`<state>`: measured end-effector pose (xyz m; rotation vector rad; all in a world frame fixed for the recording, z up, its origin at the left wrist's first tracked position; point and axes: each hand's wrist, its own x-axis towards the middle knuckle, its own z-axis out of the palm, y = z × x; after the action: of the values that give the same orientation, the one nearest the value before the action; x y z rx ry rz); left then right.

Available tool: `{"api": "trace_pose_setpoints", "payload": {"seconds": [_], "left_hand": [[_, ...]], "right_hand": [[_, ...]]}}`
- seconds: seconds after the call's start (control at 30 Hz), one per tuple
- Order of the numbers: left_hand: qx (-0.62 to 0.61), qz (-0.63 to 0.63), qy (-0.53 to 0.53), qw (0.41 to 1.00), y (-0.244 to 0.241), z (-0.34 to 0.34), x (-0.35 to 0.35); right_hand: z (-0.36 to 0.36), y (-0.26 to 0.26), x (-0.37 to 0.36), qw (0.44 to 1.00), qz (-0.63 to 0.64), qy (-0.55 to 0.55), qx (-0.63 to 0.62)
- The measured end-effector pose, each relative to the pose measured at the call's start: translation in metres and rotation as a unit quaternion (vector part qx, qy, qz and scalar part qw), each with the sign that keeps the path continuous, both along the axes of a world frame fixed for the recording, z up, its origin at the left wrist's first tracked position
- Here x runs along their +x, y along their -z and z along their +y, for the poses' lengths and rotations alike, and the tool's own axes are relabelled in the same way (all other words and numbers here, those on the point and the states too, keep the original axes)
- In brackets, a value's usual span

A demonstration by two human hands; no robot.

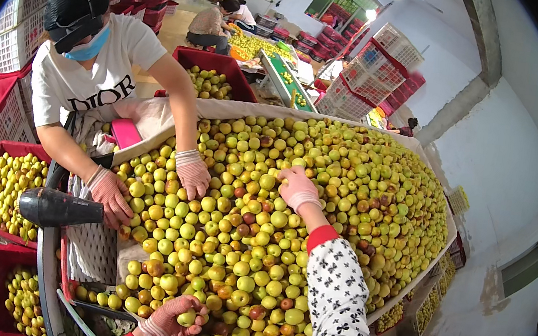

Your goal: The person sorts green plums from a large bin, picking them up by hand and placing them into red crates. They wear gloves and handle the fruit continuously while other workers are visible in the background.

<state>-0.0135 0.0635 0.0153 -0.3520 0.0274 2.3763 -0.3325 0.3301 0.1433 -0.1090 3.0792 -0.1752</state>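
Observation:
A large heap of fresh yellow-green jujubes, some with brown patches, fills a cloth-lined sorting table before me. In a pinkish glove, my left hand is closed around a green jujube at the heap's near edge. My right hand, gloved too, reaches to the middle of the heap. Its fingertips touch jujubes there; the palm side is hidden, so whether it grips one is unclear. Across at the left, a co-worker's two gloved hands rest on the fruit.
A black hair dryer juts over the left edge beside a white perforated plastic panel. Red-lined crates of jujubes stand at the left. A masked co-worker leans in. Behind are a green conveyor and stacked crates.

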Motion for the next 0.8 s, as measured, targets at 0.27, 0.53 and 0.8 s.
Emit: {"api": "trace_pose_setpoints", "payload": {"seconds": [0.27,0.53,0.8], "left_hand": [[-0.046,0.036,-0.002,0.998,0.005,0.003,0.001],[-0.052,0.040,-0.054,0.996,0.006,0.008,0.002],[-0.057,0.046,-0.061,0.995,-0.015,0.016,0.024]], "right_hand": [[-0.036,0.055,-0.029,0.972,-0.049,0.029,0.230],[-0.036,0.028,0.065,0.997,0.010,-0.073,0.016],[-0.104,0.044,0.291,0.915,-0.037,-0.257,-0.310]]}}
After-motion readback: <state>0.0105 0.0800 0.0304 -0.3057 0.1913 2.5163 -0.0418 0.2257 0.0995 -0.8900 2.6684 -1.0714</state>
